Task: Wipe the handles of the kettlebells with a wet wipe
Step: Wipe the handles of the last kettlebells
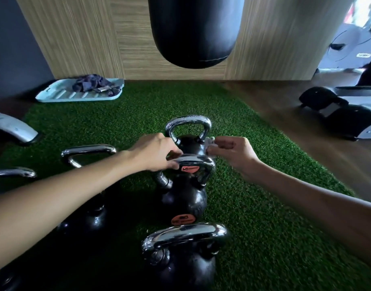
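Observation:
Several black kettlebells with chrome handles stand on green turf [253, 206]. The middle kettlebell [184, 202] has a chrome handle [193, 162] with an orange sticker. My left hand [157, 152] grips the left part of that handle. My right hand [230, 153] pinches a small white wet wipe [209, 143] at the handle's right end. Just behind stands another kettlebell [188, 131], and a third one [184, 248] is nearest to me. More kettlebells [86, 156] stand to the left.
A black punching bag [193, 30] hangs over the far end of the turf, before a wood-panelled wall. A pale blue tray [60, 95] with dark cloth lies at the back left. Black and grey machine parts [337, 114] sit on the wooden floor at right.

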A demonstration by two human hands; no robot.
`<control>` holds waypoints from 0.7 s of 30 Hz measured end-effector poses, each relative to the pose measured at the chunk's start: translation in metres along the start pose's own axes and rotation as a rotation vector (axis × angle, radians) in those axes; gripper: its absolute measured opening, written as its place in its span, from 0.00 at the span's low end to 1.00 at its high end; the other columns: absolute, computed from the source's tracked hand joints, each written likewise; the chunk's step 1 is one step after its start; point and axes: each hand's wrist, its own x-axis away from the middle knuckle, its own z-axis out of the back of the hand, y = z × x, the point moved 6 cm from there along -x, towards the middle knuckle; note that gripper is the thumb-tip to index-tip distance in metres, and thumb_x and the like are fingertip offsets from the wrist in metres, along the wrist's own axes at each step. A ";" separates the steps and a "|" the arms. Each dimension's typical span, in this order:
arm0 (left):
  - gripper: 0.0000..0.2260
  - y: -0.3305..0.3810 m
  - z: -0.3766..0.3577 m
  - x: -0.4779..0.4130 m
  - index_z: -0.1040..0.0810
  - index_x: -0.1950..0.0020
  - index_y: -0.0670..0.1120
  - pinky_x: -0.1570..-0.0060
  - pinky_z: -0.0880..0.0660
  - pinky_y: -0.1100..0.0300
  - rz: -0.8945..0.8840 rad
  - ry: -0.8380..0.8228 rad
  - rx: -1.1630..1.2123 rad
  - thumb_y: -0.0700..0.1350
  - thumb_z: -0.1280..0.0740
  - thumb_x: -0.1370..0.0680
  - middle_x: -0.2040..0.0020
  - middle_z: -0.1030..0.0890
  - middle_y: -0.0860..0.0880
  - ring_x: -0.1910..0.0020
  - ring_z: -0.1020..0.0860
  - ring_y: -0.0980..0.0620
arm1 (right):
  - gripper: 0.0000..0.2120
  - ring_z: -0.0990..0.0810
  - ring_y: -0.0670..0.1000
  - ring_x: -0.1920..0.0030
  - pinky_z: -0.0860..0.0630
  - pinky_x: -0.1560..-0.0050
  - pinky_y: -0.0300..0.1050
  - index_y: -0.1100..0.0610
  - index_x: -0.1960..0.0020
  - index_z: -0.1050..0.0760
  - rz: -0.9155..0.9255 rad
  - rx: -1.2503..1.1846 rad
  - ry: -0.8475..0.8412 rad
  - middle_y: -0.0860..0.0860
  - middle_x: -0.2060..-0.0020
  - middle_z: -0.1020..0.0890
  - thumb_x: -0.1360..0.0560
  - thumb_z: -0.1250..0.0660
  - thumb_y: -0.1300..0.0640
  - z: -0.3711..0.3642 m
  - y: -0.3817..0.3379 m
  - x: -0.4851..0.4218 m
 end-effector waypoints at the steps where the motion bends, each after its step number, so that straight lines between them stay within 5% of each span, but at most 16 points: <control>1: 0.26 0.000 0.000 -0.003 0.20 0.33 0.60 0.67 0.30 0.62 0.027 -0.016 0.031 0.66 0.25 0.30 0.51 0.14 0.53 0.68 0.27 0.60 | 0.20 0.13 0.46 0.55 0.18 0.50 0.45 0.55 0.40 0.17 0.017 0.004 -0.018 0.46 0.51 0.13 0.31 0.21 0.54 0.000 -0.008 0.002; 3: 0.26 -0.010 0.000 -0.005 0.18 0.38 0.61 0.55 0.22 0.61 0.101 -0.060 0.290 0.66 0.23 0.34 0.46 0.14 0.57 0.60 0.21 0.62 | 0.19 0.18 0.45 0.64 0.22 0.59 0.42 0.51 0.42 0.16 0.051 0.048 -0.021 0.40 0.57 0.14 0.31 0.20 0.53 -0.005 -0.019 0.003; 5: 0.27 -0.018 0.001 0.001 0.16 0.41 0.62 0.40 0.25 0.59 0.200 -0.054 0.701 0.69 0.25 0.37 0.44 0.15 0.61 0.58 0.21 0.62 | 0.17 0.23 0.46 0.65 0.24 0.64 0.45 0.49 0.44 0.15 0.093 0.054 0.001 0.39 0.60 0.16 0.32 0.20 0.53 -0.012 -0.029 0.003; 7: 0.25 -0.018 0.003 0.006 0.15 0.44 0.63 0.37 0.31 0.55 0.259 -0.051 0.942 0.70 0.27 0.37 0.42 0.16 0.60 0.68 0.24 0.60 | 0.16 0.17 0.51 0.55 0.17 0.52 0.53 0.48 0.47 0.14 0.129 0.043 0.001 0.42 0.54 0.14 0.34 0.18 0.54 -0.020 -0.034 0.001; 10: 0.24 -0.011 0.005 0.011 0.14 0.49 0.65 0.33 0.31 0.51 0.264 -0.074 1.083 0.71 0.25 0.42 0.39 0.17 0.58 0.68 0.24 0.58 | 0.15 0.14 0.46 0.54 0.16 0.48 0.46 0.50 0.48 0.13 0.166 0.003 -0.053 0.43 0.54 0.12 0.34 0.18 0.55 -0.035 -0.043 0.002; 13: 0.27 -0.014 -0.001 0.014 0.13 0.48 0.58 0.52 0.25 0.57 0.311 -0.056 1.148 0.66 0.22 0.44 0.50 0.13 0.52 0.63 0.24 0.55 | 0.13 0.13 0.45 0.56 0.18 0.52 0.40 0.52 0.50 0.13 0.233 -0.021 -0.007 0.45 0.57 0.12 0.34 0.18 0.56 -0.044 -0.055 0.005; 16: 0.28 -0.018 -0.015 0.015 0.15 0.42 0.47 0.73 0.33 0.66 0.409 -0.058 1.296 0.56 0.20 0.39 0.61 0.19 0.51 0.73 0.29 0.60 | 0.12 0.13 0.44 0.57 0.18 0.53 0.39 0.51 0.52 0.13 0.266 0.009 0.032 0.44 0.59 0.12 0.34 0.17 0.56 -0.050 -0.062 0.003; 21: 0.22 -0.033 -0.023 0.024 0.14 0.45 0.47 0.75 0.38 0.68 0.469 -0.060 1.403 0.51 0.22 0.37 0.58 0.21 0.49 0.74 0.31 0.61 | 0.21 0.16 0.38 0.54 0.18 0.52 0.36 0.46 0.44 0.15 0.293 0.203 -0.009 0.40 0.53 0.13 0.36 0.16 0.50 -0.059 -0.066 0.003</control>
